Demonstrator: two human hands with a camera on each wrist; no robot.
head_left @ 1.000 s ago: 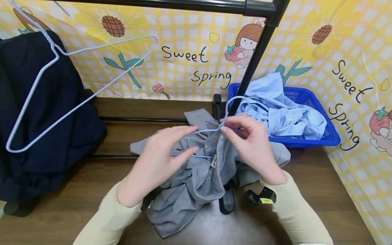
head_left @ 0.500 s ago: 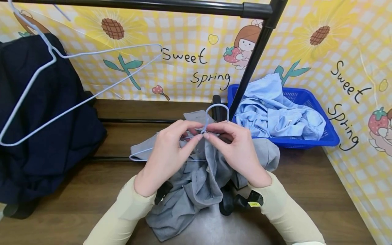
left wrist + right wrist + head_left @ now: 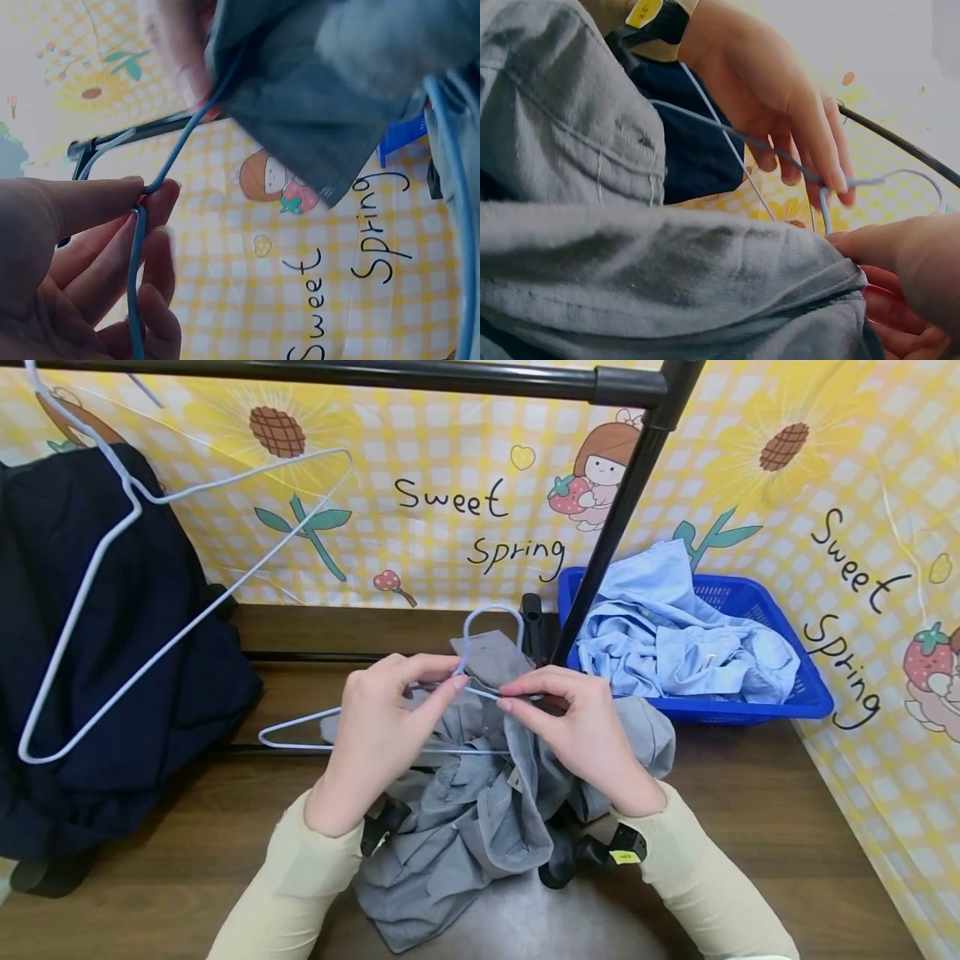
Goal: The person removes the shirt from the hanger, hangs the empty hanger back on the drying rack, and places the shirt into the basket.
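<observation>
A pale blue wire hanger point(image 3: 300, 746) lies partly inside a crumpled grey shirt point(image 3: 480, 827), its hook upward and one end sticking out on the left. My left hand point(image 3: 375, 735) pinches the wire at the base of the hook between thumb and fingers. Close by, my right hand point(image 3: 588, 735) pinches the hanger's right shoulder together with the shirt's edge. The right wrist view shows the right thumb point(image 3: 877, 244) against wire and grey cloth point(image 3: 667, 277). The hanger's right end is hidden by the fabric.
A black clothes rack rail point(image 3: 375, 372) crosses above, its post slanting down on the right. On the left hang a bare hanger point(image 3: 180, 627) and dark navy clothing point(image 3: 90, 693). Behind the right hand, a blue basket point(image 3: 813, 702) holds light blue clothing point(image 3: 720, 652).
The hanger has shifted left, its left end emerging from the shirt. My left hand has taken hold at the hook's base; my right hand has moved from there onto the shoulder. The bare hanger swings.
</observation>
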